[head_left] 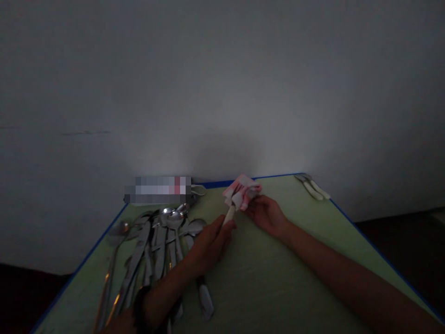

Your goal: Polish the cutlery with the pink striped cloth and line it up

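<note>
My left hand (212, 243) is closed around the pale handle of a fork (229, 214), its head pointing away from me. Behind the fork's tines lies a pink and white cloth (252, 189), bunched against the metal. My right hand (264, 214) pinches the lower right side of this cloth; its fingertips are partly hidden. Just left of my left hand and under its forearm spreads a pile of metal cutlery, with spoons (175, 219) and knives (141, 246) among it.
Two pale-handled pieces of cutlery (313, 188) lie at the table's far right corner. A blurred-out box-like object (158, 190) stands at the far left. The green table (278, 287) has a blue edge and meets a grey wall (222, 93) behind.
</note>
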{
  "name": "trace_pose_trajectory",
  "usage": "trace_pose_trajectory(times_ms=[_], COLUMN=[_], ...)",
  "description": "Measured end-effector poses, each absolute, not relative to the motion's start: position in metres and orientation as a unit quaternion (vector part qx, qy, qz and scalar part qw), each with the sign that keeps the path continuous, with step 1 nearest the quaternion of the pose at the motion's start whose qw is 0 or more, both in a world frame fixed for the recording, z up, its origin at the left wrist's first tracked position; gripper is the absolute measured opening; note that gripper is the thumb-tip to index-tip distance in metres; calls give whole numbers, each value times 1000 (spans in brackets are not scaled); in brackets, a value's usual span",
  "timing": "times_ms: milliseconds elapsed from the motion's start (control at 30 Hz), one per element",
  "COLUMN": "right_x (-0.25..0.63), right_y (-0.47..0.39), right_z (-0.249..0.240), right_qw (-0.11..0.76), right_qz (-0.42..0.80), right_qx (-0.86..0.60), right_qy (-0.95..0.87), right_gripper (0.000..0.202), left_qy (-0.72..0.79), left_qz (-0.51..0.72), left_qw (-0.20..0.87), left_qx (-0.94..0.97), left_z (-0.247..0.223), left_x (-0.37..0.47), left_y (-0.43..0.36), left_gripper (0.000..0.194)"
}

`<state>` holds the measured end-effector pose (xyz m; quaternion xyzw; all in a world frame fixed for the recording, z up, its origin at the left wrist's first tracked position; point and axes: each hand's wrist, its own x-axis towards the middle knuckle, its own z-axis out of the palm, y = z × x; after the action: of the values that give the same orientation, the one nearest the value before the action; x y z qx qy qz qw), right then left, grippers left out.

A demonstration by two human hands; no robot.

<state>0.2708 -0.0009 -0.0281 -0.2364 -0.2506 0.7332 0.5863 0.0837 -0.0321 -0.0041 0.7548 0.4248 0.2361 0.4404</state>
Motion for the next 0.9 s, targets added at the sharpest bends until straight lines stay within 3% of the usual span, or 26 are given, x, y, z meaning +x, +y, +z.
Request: trace_pose_trajectory(times_ms=[300,633,900], right_x=[260,259,265], right_y=[-5,-4,-3], right_z=[-30,-35,-24], right_qw=[592,604,594], right_qz=[664,610,726], right_qx=[-311,-376,-248], right_qy=[-334,-349,-244], right_gripper=[19,28,7], left_qy=[424,419,436], left_qz=[151,164,224], left_qw=[335,352,435], left_qx=[828,821,755], left_z=[-2,0,-3], left_x=[82,82,83], left_y=[-33,-32,-32], left_gripper=[31,32,34])
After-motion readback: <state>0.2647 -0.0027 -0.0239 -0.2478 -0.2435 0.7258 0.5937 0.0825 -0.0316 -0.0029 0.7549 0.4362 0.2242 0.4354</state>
